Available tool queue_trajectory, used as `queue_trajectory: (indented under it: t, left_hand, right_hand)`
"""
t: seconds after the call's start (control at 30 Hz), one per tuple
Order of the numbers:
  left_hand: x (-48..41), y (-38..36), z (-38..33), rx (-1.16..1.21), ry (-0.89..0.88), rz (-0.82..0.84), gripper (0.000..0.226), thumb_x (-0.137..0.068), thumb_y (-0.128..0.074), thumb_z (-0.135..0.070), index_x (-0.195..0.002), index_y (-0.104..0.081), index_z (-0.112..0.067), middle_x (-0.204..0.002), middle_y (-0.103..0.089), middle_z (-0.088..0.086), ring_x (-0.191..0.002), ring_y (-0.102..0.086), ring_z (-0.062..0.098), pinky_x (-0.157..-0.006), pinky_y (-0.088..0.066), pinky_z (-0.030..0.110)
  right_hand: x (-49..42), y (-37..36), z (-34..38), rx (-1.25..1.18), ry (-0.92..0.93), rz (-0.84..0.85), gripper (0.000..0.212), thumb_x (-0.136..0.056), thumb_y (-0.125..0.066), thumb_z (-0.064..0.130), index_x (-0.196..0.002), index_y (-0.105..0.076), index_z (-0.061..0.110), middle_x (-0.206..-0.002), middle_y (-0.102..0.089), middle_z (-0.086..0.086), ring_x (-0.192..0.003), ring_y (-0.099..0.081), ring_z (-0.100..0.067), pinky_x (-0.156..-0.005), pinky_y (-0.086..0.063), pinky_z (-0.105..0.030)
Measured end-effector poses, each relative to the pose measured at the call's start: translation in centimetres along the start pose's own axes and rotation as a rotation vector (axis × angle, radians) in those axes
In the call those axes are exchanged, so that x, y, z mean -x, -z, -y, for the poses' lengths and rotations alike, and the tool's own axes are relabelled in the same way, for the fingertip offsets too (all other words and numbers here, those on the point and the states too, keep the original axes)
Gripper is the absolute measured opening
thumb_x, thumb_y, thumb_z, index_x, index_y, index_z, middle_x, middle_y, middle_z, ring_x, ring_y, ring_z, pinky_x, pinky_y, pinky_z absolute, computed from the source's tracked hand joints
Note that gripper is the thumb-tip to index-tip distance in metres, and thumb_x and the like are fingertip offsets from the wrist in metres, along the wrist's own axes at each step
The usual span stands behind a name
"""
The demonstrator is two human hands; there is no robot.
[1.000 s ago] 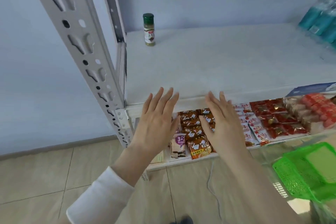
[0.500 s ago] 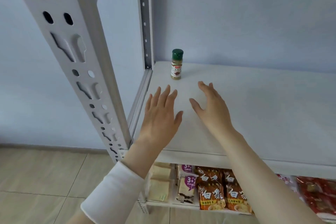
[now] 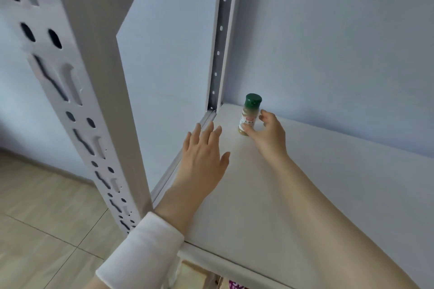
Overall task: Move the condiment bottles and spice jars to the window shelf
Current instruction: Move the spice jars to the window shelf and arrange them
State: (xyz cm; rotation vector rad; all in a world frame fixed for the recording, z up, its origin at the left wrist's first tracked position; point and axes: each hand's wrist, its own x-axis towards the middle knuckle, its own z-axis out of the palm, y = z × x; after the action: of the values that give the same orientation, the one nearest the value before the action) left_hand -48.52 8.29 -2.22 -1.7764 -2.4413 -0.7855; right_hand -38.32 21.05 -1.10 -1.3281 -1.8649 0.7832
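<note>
In the head view, a white shelf [image 3: 328,195] of a metal rack fills the lower right part. The spice jar [image 3: 250,114] stands upright on this shelf, in the far left corner, close to the pale blue wall [image 3: 328,30] and just beside the rear post [image 3: 222,42] of the rack. The jar has a dark green cap, a label with some red on it, and a yellowish powder inside.

The right hand [image 3: 267,135] is at the jar, with the bare forearm stretched across the shelf. Its thumb lies on the lower front of the jar, and the other fingers curl round the right side, so the hand holds the jar in a narrow pinch. The bottom of the jar is on the shelf.

The left hand [image 3: 204,155] is to the left of the jar and apart from it, near the left edge of the shelf. It is spread flat, palm down, with straight fingers close together and the thumb out to the side, and it holds nothing. I cannot tell if it rests on the shelf or hangs just above it. A white sleeve [image 3: 141,248] covers this forearm up to the wrist.

The front post [image 3: 94,101] of the rack, with slots and holes, stands large at the left. Behind it, beige floor tiles [image 3: 35,206] are visible.
</note>
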Motion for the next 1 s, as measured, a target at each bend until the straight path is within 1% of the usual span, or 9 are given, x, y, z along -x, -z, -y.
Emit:
queue_trajectory:
  t: [0.17,0.27,0.4,0.53,0.63,0.73,0.83,0.9,1.0]
  left_hand:
    - [-0.7,-0.3,-0.4,-0.009,0.047,0.041,0.058,-0.096,-0.039,-0.037,-0.145,-0.017,-0.017,-0.156,-0.013,0.002,-0.144,-0.001,0.025,-0.115,-0.001,0.037]
    - [-0.7,-0.3,-0.3,-0.012,0.069,0.047,0.057,-0.096,-0.04,-0.037,-0.145,-0.018,-0.016,-0.156,-0.013,0.001,-0.144,-0.001,0.025,-0.115,-0.001,0.037]
    - [-0.6,-0.3,-0.3,-0.015,0.092,0.056,0.057,-0.096,-0.041,-0.036,-0.144,-0.019,-0.015,-0.156,-0.012,0.002,-0.144,0.0,0.025,-0.115,-0.001,0.038]
    - [0.5,0.1,-1.1,-0.024,0.102,0.062,0.057,-0.096,-0.041,-0.035,-0.144,-0.019,-0.015,-0.156,-0.011,0.002,-0.144,-0.001,0.026,-0.115,-0.001,0.037]
    - [2.1,0.5,-1.7,-0.044,0.105,0.026,0.056,-0.095,-0.041,-0.036,-0.144,-0.021,-0.015,-0.156,-0.013,0.002,-0.144,-0.003,0.026,-0.115,-0.003,0.037]
    - [4.1,1.1,-2.4,-0.055,0.111,0.03,0.057,-0.096,-0.039,-0.037,-0.145,-0.018,-0.016,-0.157,-0.012,0.003,-0.144,-0.002,0.026,-0.116,-0.002,0.037]
    - [6.9,1.9,-3.3,-0.035,0.119,0.018,0.058,-0.096,-0.04,-0.037,-0.145,-0.017,-0.018,-0.156,-0.012,0.002,-0.145,0.0,0.023,-0.116,-0.001,0.035]
    - [9.4,2.5,-4.0,-0.022,0.112,-0.003,0.058,-0.095,-0.042,-0.036,-0.145,-0.019,-0.018,-0.156,-0.014,0.002,-0.145,-0.002,0.022,-0.115,-0.001,0.035]
    - [13.4,3.6,-4.9,-0.015,0.105,0.013,0.059,-0.095,-0.043,-0.037,-0.146,-0.019,-0.02,-0.156,-0.013,0.0,-0.145,-0.002,0.02,-0.115,-0.001,0.034]
  right_hand:
    - [-1.9,-1.5,-0.5,-0.064,-0.023,-0.042,0.053,-0.079,-0.073,0.024,-0.125,-0.05,0.009,-0.129,-0.056,-0.007,-0.118,-0.051,-0.021,-0.089,-0.035,-0.022]
    - [-2.6,-1.6,-0.6,-0.068,-0.035,-0.047,0.044,-0.079,-0.072,0.023,-0.116,-0.056,0.007,-0.121,-0.062,-0.009,-0.11,-0.056,-0.023,-0.084,-0.037,-0.023]
    - [-2.4,-1.5,-0.9,-0.081,-0.017,-0.04,0.04,-0.077,-0.074,0.025,-0.111,-0.061,0.009,-0.112,-0.067,-0.007,-0.099,-0.06,-0.02,-0.078,-0.036,-0.019]
    - [-0.6,-0.3,-1.2,-0.075,0.015,0.022,0.04,-0.076,-0.075,0.028,-0.11,-0.062,0.012,-0.107,-0.068,-0.003,-0.088,-0.055,-0.011,-0.077,-0.035,-0.019]
    - [1.4,1.3,-0.9,-0.101,0.048,0.067,0.038,-0.075,-0.076,0.028,-0.108,-0.063,0.014,-0.098,-0.066,0.002,-0.084,-0.055,-0.008,-0.075,-0.036,-0.018]
    - [3.5,2.8,-0.3,-0.135,0.08,0.109,0.031,-0.074,-0.076,0.028,-0.1,-0.062,0.02,-0.09,-0.062,0.009,-0.075,-0.056,-0.001,-0.064,-0.037,-0.011]
    - [6.2,4.1,0.3,-0.171,0.092,0.169,0.029,-0.073,-0.076,0.03,-0.095,-0.057,0.026,-0.084,-0.062,0.014,-0.073,-0.055,0.009,-0.064,-0.037,-0.007]
    - [8.5,4.8,0.5,-0.199,0.098,0.216,0.029,-0.073,-0.077,0.032,-0.094,-0.058,0.028,-0.081,-0.061,0.019,-0.072,-0.057,0.011,-0.063,-0.039,-0.007]
    - [12.4,5.6,0.8,-0.258,0.122,0.275,0.028,-0.072,-0.078,0.03,-0.094,-0.06,0.027,-0.08,-0.062,0.023,-0.069,-0.059,0.016,-0.059,-0.041,0.0]
